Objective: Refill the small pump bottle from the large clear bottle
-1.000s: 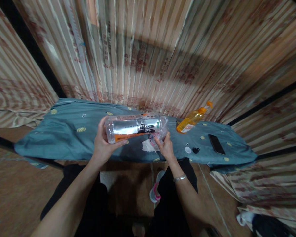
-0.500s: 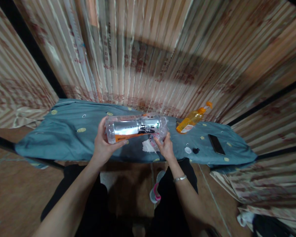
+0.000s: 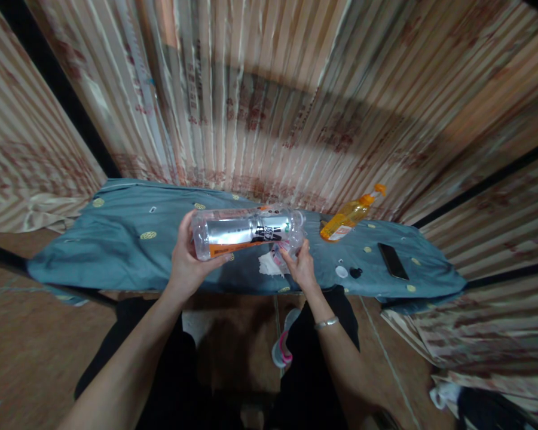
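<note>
A large clear plastic bottle [image 3: 242,230] with a silver, orange and black label lies on its side in the air above the cloth-covered table. My left hand [image 3: 190,254] wraps round its base at the left end, thumb along the lower side. At the neck end, my right hand [image 3: 301,263] is closed on a crinkly clear plastic piece [image 3: 281,249] with pink marks. This piece is right against the bottle's shoulder; whether the fingers also grip the bottle cannot be made out. Below it is a torn white paper [image 3: 269,264] on the cloth.
On the blue-green cloth [image 3: 130,251] stand or lie a yellow pump bottle [image 3: 347,220], a white round cap [image 3: 341,272], a small black item [image 3: 355,273] and a dark phone [image 3: 393,261]. A striped curtain [image 3: 260,107] hangs behind. Dark frame bars [image 3: 58,89] slant at both sides.
Almost nothing differs. Both hands and the bottle keep their places; the label print looks very slightly shifted, as if the bottle turned a little.
</note>
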Motion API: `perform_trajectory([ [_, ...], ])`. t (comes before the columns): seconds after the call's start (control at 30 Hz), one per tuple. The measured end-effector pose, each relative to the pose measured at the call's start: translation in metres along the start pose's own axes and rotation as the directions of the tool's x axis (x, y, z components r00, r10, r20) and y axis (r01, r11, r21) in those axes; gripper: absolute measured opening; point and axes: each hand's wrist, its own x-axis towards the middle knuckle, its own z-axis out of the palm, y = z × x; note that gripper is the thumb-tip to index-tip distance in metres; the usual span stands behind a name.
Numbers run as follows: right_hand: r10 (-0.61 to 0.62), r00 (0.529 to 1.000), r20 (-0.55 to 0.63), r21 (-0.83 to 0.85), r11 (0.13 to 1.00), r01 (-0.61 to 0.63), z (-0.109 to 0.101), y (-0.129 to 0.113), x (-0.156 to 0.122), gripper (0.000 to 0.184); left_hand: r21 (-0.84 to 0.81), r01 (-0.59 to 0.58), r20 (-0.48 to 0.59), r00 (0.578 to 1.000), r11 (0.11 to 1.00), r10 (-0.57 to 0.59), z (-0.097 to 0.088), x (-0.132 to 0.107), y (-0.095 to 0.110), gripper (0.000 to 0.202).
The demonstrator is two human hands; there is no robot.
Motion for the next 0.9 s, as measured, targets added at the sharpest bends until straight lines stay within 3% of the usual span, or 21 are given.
perform_trajectory([
  [0.9,0.013,1.000,0.019,-0.039,0.999,-0.012,0.0015,0.0050,0.0017,0.069,0.024,-0.006,-0.004,1.000,1.000,0.006,0.0002,0.0015,0.0015,0.111],
])
